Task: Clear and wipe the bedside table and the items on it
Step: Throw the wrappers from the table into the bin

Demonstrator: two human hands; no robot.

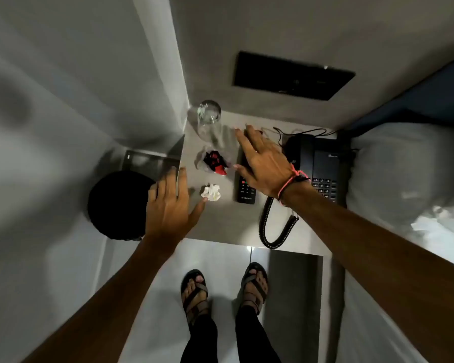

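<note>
The remote carries a small pale brand mark at its near end, below the buttons, but the letters are too small and blurred to read for sure. The phone has a short pale mark near the top of its face, also unreadable, and its keypad shows rows of pale keys whose digits cannot be made out. The red and black wrapper shows no legible print
</note>
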